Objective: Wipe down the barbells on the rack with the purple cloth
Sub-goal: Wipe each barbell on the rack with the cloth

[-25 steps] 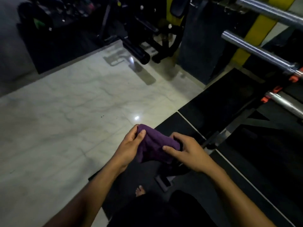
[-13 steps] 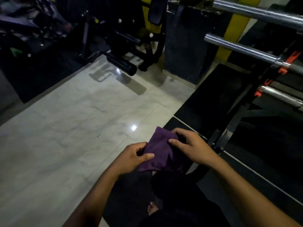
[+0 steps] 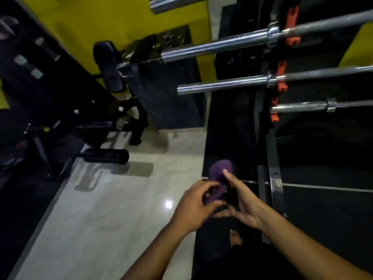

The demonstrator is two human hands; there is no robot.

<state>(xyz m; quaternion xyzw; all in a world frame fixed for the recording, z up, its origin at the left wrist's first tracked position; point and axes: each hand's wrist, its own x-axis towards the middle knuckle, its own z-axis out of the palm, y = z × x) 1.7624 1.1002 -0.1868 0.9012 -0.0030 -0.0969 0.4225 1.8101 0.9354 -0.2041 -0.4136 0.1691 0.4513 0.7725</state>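
The purple cloth (image 3: 219, 179) is bunched between both hands at lower centre, low over the floor. My left hand (image 3: 193, 207) grips its lower part with curled fingers. My right hand (image 3: 242, 201) holds the cloth from the right, fingers extended along it and thumb against it. Several chrome barbells lie level on the rack at upper right: a top one (image 3: 214, 48), a middle one (image 3: 222, 85) and a lower short one (image 3: 300, 107). The hands are well below the bars and touch none of them.
The rack's dark upright with orange hooks (image 3: 280, 77) stands at right, its steel foot (image 3: 275, 176) beside my right hand. A black bench machine with roller pad (image 3: 107, 156) stands at left on the pale marble floor (image 3: 113, 209). My bare foot (image 3: 235, 238) shows below.
My view has swung up and right, bringing the rack and barbells closer. The hands still work the cloth; my right hand's fingers have straightened along it and the cloth is more bunched.
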